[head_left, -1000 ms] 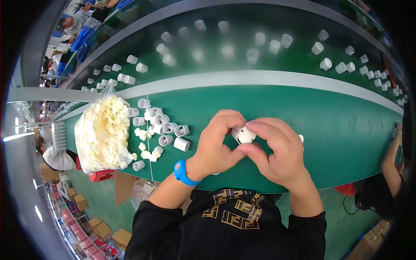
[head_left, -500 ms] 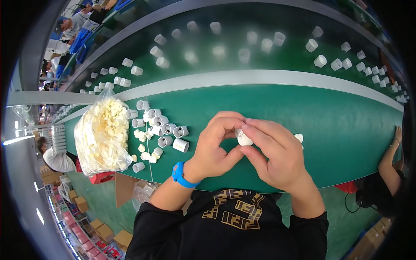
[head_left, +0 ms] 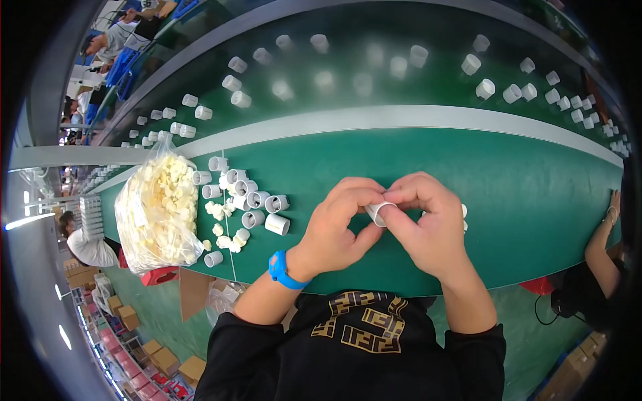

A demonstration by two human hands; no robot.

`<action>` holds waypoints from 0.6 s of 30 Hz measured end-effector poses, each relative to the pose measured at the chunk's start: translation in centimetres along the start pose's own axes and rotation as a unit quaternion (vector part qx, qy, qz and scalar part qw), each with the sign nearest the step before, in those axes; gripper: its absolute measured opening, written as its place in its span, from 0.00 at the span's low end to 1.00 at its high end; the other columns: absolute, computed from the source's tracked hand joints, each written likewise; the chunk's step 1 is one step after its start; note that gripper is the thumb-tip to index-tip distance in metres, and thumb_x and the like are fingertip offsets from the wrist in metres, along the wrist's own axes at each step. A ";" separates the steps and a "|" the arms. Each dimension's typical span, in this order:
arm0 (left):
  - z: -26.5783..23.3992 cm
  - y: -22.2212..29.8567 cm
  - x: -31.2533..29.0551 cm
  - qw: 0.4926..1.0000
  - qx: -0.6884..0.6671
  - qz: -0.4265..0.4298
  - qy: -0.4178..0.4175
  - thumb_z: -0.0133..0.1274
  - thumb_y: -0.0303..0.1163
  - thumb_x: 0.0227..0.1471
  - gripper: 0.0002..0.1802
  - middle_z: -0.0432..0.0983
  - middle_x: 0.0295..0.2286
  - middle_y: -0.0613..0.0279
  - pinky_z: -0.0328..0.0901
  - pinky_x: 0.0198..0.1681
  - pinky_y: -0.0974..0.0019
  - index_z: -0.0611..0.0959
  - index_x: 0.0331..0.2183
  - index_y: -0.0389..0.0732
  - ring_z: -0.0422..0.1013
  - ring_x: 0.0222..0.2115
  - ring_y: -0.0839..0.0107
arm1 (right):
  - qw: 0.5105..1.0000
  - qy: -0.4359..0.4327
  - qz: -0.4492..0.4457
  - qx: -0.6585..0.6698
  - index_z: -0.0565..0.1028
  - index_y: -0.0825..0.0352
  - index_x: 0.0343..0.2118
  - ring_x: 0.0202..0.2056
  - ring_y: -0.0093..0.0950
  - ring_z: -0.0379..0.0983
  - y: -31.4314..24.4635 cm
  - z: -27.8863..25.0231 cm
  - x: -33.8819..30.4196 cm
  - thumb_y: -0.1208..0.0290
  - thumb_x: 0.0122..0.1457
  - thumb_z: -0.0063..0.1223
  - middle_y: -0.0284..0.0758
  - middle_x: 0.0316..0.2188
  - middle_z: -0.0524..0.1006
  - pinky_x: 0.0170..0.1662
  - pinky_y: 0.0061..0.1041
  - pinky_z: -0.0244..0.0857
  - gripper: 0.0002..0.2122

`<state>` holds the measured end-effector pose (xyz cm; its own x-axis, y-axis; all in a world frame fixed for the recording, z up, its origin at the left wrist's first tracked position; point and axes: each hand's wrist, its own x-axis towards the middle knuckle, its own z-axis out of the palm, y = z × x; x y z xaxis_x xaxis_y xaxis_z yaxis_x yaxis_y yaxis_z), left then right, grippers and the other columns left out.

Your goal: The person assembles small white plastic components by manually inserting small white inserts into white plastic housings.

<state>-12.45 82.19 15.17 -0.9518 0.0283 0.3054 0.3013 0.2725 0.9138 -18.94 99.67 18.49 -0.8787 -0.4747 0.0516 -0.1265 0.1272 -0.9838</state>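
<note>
Between the fingertips of both hands is a small white plastic cup (head_left: 378, 213), its round rim tilted up toward me. My left hand (head_left: 342, 226), with a blue watch (head_left: 283, 270) at the wrist, grips the cup from the left. From the right, my right hand (head_left: 428, 224) pinches it, the thumb at the rim; fingers hide most of its wall. Small white pieces (head_left: 465, 218) lie partly hidden just beyond the right hand. Several white cups (head_left: 257, 200) with something dark inside stand or lie left of my hands, among loose cream-coloured caps (head_left: 217, 210).
A clear plastic bag (head_left: 157, 214) full of cream-coloured caps sits on the green table (head_left: 535, 200) at the left. Behind a pale rail (head_left: 374, 116), several white cups stand on a dark green belt (head_left: 435, 87). Another person's arm (head_left: 602, 234) rests at the right edge.
The cup has turned, so its open rim shows instead of a rounded white end. My right fingers have shifted to pinch around it. Cups on the belt have moved left.
</note>
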 end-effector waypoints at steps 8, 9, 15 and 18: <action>1.4 0.1 0.9 0.999 0.028 0.009 -0.021 0.64 0.14 0.44 0.25 0.74 0.47 0.50 0.78 0.46 0.64 0.78 0.46 0.36 0.76 0.46 0.60 | 0.998 -0.008 0.061 -0.027 0.78 0.71 0.33 0.35 0.25 0.79 0.8 -1.2 -0.4 0.79 0.56 0.63 0.36 0.35 0.80 0.38 0.25 0.75 0.05; 1.6 0.4 1.7 0.998 0.052 -0.014 -0.040 0.63 0.17 0.45 0.24 0.75 0.45 0.51 0.76 0.46 0.60 0.78 0.46 0.37 0.77 0.43 0.55 | 0.993 -0.002 0.054 -0.101 0.78 0.71 0.35 0.35 0.26 0.79 1.2 -1.7 -0.4 0.78 0.56 0.64 0.37 0.35 0.81 0.39 0.26 0.75 0.06; 1.1 -3.1 9.3 0.971 0.236 -0.020 -0.036 0.65 0.28 0.48 0.22 0.79 0.40 0.45 0.71 0.47 0.50 0.78 0.45 0.37 0.77 0.42 0.43 | 0.963 0.074 0.025 -0.256 0.81 0.71 0.40 0.39 0.35 0.80 2.2 -9.5 -1.4 0.78 0.56 0.62 0.41 0.37 0.82 0.44 0.29 0.73 0.09; 0.8 -6.3 15.0 0.925 0.351 0.135 0.051 0.68 0.29 0.45 0.20 0.77 0.37 0.52 0.69 0.45 0.53 0.80 0.41 0.39 0.72 0.41 0.50 | 0.934 0.074 0.006 -0.350 0.81 0.70 0.41 0.41 0.40 0.79 2.2 -13.1 -3.4 0.80 0.55 0.62 0.42 0.39 0.81 0.46 0.32 0.72 0.10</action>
<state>-28.67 81.65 13.75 -0.8261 0.1059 0.5535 0.3823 0.8269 0.4125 -22.27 112.99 18.40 -0.9292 -0.3511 0.1155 -0.3412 0.6948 -0.6331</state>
